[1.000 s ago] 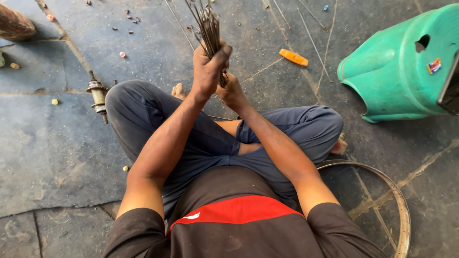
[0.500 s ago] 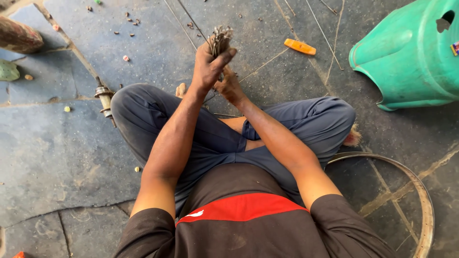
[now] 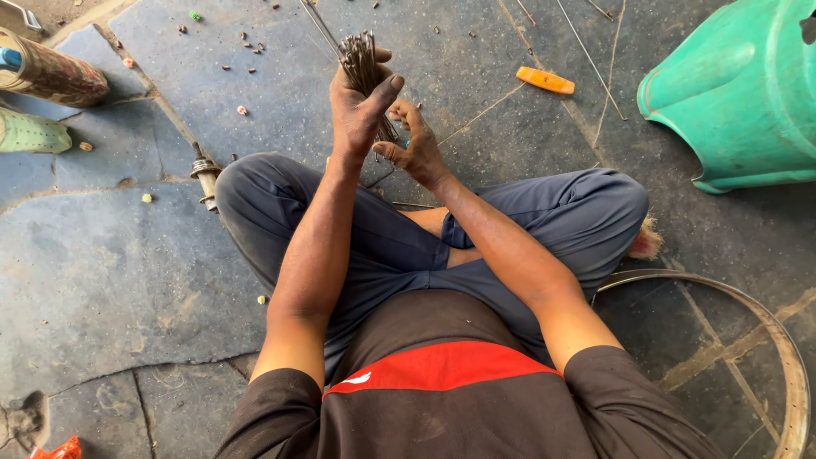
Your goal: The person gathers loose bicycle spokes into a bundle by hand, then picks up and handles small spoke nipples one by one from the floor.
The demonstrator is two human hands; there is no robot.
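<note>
I sit cross-legged on a stone floor. My left hand [image 3: 357,106] is wrapped around a bundle of thin metal spokes [image 3: 361,55], held upright in front of my knees with the spoke ends showing above my fingers. My right hand [image 3: 414,146] sits just to the right of the bundle's lower part, fingers half curled, with the fingertips at the spokes; whether it grips them I cannot tell. A metal wheel hub [image 3: 204,174] lies on the floor beside my left knee.
A bare metal wheel rim [image 3: 765,323] lies on the floor at my right. An overturned green plastic stool [image 3: 739,93] stands at the upper right. An orange tool [image 3: 545,80], loose spokes [image 3: 595,59] and small nipples [image 3: 242,42] are scattered ahead.
The bundle has come lower and closer, now held by my left hand alone. My right hand has loosened and slipped down to the right of it.
</note>
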